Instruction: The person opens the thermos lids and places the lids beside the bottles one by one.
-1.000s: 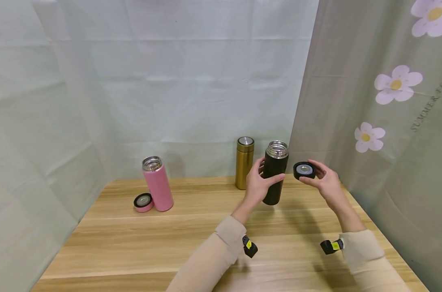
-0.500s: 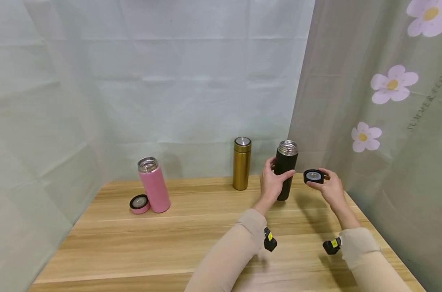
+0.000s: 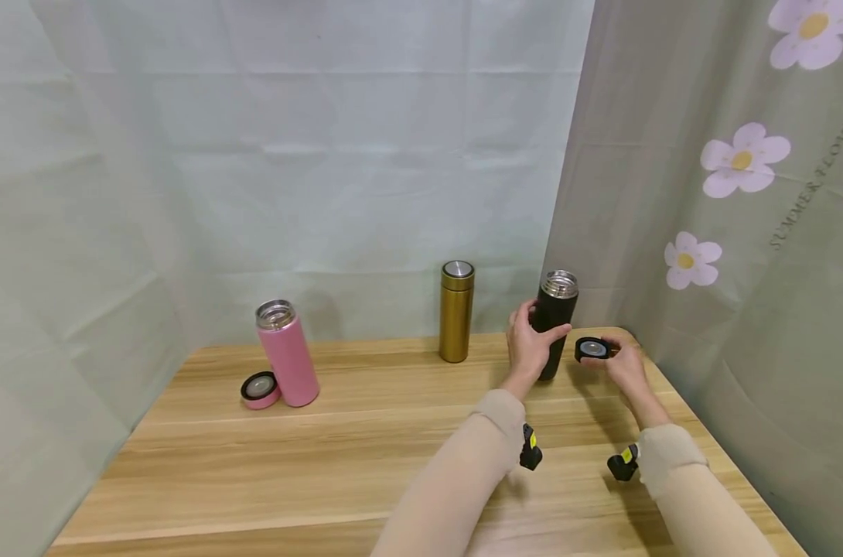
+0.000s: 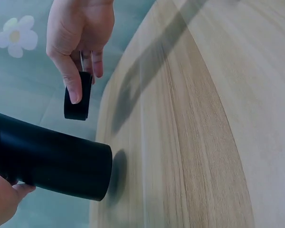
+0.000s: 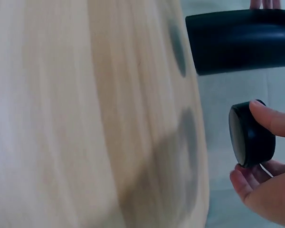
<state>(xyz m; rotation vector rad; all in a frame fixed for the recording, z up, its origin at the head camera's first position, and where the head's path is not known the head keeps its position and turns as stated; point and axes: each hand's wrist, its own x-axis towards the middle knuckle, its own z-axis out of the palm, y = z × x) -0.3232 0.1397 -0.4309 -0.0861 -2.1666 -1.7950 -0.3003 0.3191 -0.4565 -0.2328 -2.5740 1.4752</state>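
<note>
My left hand (image 3: 529, 344) grips a black thermos (image 3: 554, 317) around its body, with the bare steel mouth facing up and slightly tilted. In the left wrist view the base of the black thermos (image 4: 61, 161) is just off the tabletop, above its shadow. To the right, my right hand (image 3: 625, 365) pinches the black lid (image 3: 592, 350) between thumb and fingers, its inner side turned up. The right wrist view shows the lid (image 5: 251, 134) held above the table, apart from the thermos.
A gold thermos (image 3: 456, 317) with its lid on stands at the table's back. On the left, a pink thermos (image 3: 289, 360) stands without its lid; the pink lid (image 3: 260, 390) lies upturned beside it. Curtains hang behind the wooden table (image 3: 310, 472).
My left hand has carried the black thermos to the right and lower, toward the back right corner. My right hand has lowered the lid toward the tabletop.
</note>
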